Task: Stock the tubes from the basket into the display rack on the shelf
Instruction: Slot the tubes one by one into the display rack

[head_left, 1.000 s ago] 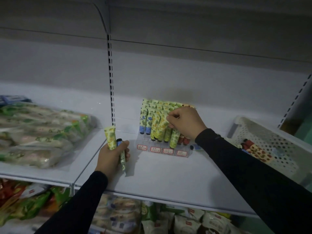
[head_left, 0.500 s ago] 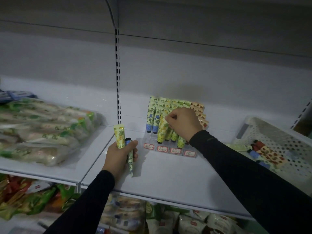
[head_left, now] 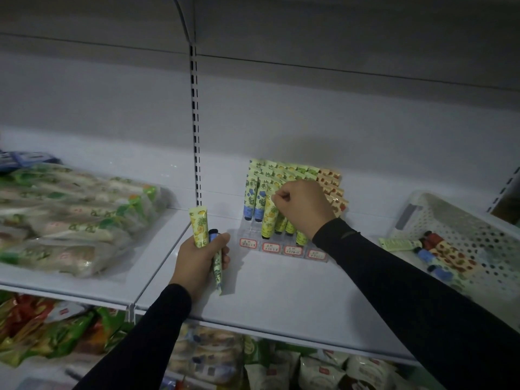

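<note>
— While both arms in black sleeves reach over a white shelf (head_left: pixel 281 291), what are the hands doing?

— The left hand (head_left: pixel 197 257) rests near the front of the shelf with its fingers curled round two tubes. One, a yellow tube (head_left: pixel 199 225) with a fruit print, stands upright out of the top of the fist. The other, a green-patterned tube (head_left: pixel 217 273) with a dark cap, points downward past the thumb.

— And the right hand?

— The right hand (head_left: pixel 304 208) is held as a fist in front of the display rack (head_left: pixel 284 247), a clear stand at the back of the shelf. Thumb and forefinger are pressed together at the top of a yellow tube in the rack (head_left: pixel 268 218); whether they actually pinch it I cannot tell.

— Where are the tubes?

— Rows of them stand cap-down in the rack: blue-flowered on the left, yellow and green in the middle, orange-red on the right, partly hidden by the hand. Small red-bordered labels (head_left: pixel 271 247) run along the rack's front edge. More tubes lie loose in a white perforated basket (head_left: pixel 461 220) on the shelf at the far right.

— Anything else?

— Clear-wrapped packs (head_left: pixel 70 215) with green print lie on the shelf to the left, and bagged goods fill the shelf below.
</note>
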{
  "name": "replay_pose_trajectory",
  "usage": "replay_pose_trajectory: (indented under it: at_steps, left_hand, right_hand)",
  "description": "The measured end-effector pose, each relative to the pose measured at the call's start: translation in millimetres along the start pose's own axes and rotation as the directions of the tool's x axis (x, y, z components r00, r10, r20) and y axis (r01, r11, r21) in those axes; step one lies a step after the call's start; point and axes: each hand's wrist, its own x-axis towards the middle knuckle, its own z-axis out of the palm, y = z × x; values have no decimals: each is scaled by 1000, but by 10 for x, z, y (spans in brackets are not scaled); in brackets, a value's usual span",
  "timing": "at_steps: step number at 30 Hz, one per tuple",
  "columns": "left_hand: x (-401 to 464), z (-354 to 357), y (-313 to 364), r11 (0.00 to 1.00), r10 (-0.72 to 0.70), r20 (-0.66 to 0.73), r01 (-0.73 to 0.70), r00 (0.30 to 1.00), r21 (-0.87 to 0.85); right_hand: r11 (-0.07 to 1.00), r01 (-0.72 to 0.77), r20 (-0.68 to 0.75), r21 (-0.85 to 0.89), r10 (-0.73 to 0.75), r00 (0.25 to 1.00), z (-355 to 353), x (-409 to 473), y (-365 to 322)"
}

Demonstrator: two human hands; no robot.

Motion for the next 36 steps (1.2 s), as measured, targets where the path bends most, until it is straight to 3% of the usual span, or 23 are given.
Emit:
replay_pose_trajectory:
  at_steps: [16, 36]
  left_hand:
    - [3, -4, -6, 1000, 2, 1, -2, 1000, 16]
    - [33, -29, -47, 999, 9, 12, -10, 1000, 46]
  right_hand:
    - [991, -119, 72, 61, 114, 991, 13, 86, 32]
    - [995, -102, 99, 11, 101, 990, 18, 83, 19]
